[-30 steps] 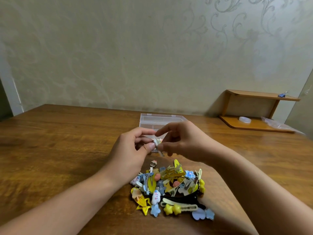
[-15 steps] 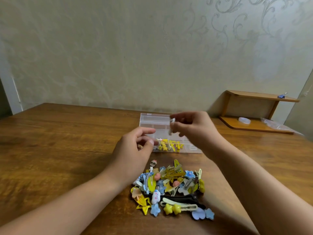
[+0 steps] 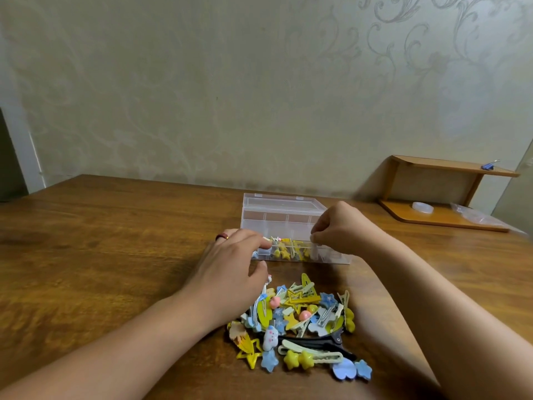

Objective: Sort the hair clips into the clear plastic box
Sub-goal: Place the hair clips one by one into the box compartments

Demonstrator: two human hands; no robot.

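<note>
A clear plastic box (image 3: 277, 219) with dividers stands open on the wooden table, and yellow star clips (image 3: 284, 252) lie in its front middle compartment. A mixed pile of hair clips (image 3: 300, 321), yellow, blue, white and black, lies in front of it. My right hand (image 3: 343, 230) is over the box's front right compartment and pinches a small pale clip (image 3: 315, 248) that points down into it. My left hand (image 3: 230, 264) lies palm down between the pile and the box. Its fingers are relaxed and its index fingertip is at the box's front left edge.
A small wooden shelf (image 3: 444, 194) stands at the back right, with a tape roll (image 3: 422, 207), a plastic bag (image 3: 476, 217) and a blue binder clip (image 3: 490, 166). The wall runs close behind the box. The table's left edge is far off.
My right hand has carried the pale clip from between both hands, up over the box, then down to its front right compartment. My left hand has let go and moved to the box's left front.
</note>
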